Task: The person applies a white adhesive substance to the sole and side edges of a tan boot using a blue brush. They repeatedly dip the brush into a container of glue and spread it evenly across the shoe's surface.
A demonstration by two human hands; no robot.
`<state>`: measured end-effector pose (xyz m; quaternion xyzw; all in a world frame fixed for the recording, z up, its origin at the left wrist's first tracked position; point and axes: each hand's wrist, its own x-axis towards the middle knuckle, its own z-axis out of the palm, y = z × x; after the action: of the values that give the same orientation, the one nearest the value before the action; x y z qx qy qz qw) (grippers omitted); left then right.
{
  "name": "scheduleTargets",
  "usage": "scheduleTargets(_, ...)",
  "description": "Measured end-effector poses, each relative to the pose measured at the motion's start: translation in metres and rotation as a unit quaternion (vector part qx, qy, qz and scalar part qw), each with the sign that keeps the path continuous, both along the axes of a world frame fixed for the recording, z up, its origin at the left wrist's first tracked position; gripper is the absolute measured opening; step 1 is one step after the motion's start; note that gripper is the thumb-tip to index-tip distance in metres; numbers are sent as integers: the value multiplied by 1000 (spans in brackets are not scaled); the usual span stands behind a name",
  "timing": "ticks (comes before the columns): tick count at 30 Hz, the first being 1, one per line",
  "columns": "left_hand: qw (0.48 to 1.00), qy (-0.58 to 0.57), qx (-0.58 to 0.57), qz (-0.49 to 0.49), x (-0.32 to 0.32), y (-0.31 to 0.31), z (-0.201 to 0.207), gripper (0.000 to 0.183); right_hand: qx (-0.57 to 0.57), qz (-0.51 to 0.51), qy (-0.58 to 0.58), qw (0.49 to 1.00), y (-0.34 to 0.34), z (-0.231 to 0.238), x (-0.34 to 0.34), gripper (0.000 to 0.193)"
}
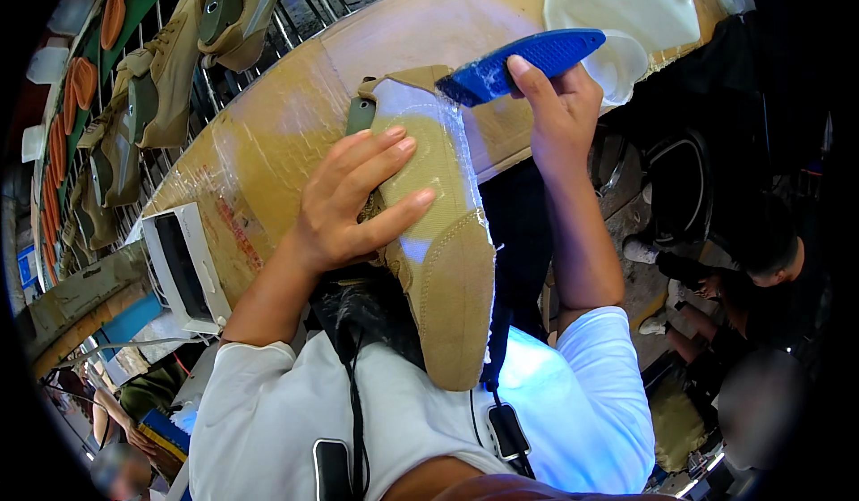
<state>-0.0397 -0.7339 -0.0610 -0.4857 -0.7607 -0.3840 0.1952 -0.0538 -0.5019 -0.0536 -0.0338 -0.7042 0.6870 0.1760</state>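
My left hand (358, 197) grips a tan shoe upper (443, 259), held lengthwise with its toe toward my chest and its heel toward the cardboard-covered bench (268, 134). A glossy white film lies along the shoe's bottom edge. Above the heel end, my right hand (559, 107) holds a blue brush (528, 61) by its handle, with the bristle end touching the wet white strip on the shoe.
A white glue tub (626, 4) sits at the bench's far right. Several tan shoe uppers (170, 63) and orange insoles (112, 13) hang on a wire rack at left. A small white box (183, 268) stands at the bench edge. Another person (761, 277) sits at right.
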Motion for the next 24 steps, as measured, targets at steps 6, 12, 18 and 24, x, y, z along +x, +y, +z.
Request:
scheduleTargets(6,1000,3,4,9,1,-3,-3,35,-18,3,-26,1000,-2,9,13,14)
scheduleTargets(12,1000,3,-1,3,1,-7,-4,35,-57,60,-29,996,3,20,28,15)
scheduleTargets(18,1000,1,-2,7,1,-9,-3,34,-11,9,-16,1000,-5,6,11,15)
scheduleTargets(24,1000,10,3,5,1,-9,-6,34,-57,48,-44,996,-3,27,52,15)
